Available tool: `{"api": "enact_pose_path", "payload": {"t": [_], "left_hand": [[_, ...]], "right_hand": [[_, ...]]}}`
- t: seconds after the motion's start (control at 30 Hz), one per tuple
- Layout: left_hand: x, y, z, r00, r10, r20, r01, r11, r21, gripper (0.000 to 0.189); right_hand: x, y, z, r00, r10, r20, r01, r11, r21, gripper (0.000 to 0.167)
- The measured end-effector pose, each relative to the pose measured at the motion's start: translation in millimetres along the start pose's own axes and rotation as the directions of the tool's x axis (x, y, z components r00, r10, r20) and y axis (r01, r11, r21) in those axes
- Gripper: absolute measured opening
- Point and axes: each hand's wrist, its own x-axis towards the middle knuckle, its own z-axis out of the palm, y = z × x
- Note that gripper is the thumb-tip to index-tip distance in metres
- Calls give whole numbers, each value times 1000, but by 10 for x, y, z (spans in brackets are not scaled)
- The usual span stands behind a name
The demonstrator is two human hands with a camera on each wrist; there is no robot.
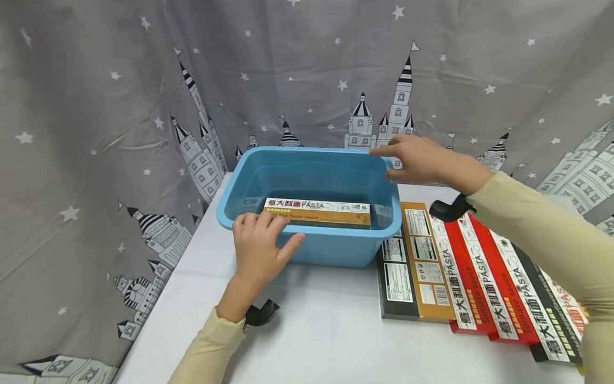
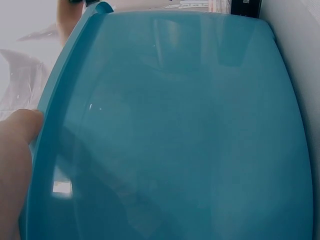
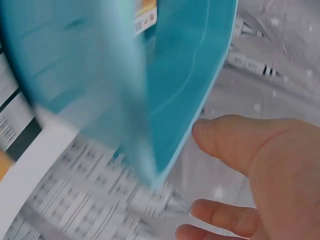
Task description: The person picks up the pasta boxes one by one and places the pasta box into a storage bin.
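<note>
A light-blue plastic bin stands on the white table. Inside it lies a brown pasta box with a white printed side. My left hand grips the near rim toward its left end, the fingers bent over the edge and the thumb on the outer side; the fingertips are hidden inside. In the left wrist view, the thumb meets the edge of the rim. At the far right corner of the bin, my right hand has its fingers spread and holds nothing. The right wrist view shows its thumb right at the rim.
Right of the bin, several pasta boxes lie side by side: a black box, a brown box, red boxes and more farther right under my right sleeve. A grey curtain with castles and stars hangs behind the table.
</note>
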Motion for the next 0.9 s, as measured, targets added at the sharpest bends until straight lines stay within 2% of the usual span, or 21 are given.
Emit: {"api": "enact_pose_path", "payload": {"t": [0.23, 0.5, 0.57, 0.7, 0.9], "left_hand": [[-21, -32, -29, 1000, -8, -17, 8, 1000, -4, 76], [-46, -55, -41, 999, -13, -33, 13, 1000, 7, 75], [-44, -55, -39, 1000, -9, -30, 9, 1000, 6, 75], [-45, -50, -34, 999, -8, -31, 8, 1000, 7, 75], [-57, -53, -30, 999, -20, -40, 20, 1000, 5, 76]], "right_hand": [[-593, 444, 65, 993, 102, -52, -102, 995, -11, 61], [-1347, 915, 245, 973, 223, -58, -223, 975, 3, 66], [-1563, 1016, 320, 959, 278, -49, -278, 960, 5, 68], [-1952, 1146, 446, 918, 394, -51, -394, 919, 5, 70], [-2386, 1241, 680, 874, 458, -162, -464, 886, 2, 73]]}}
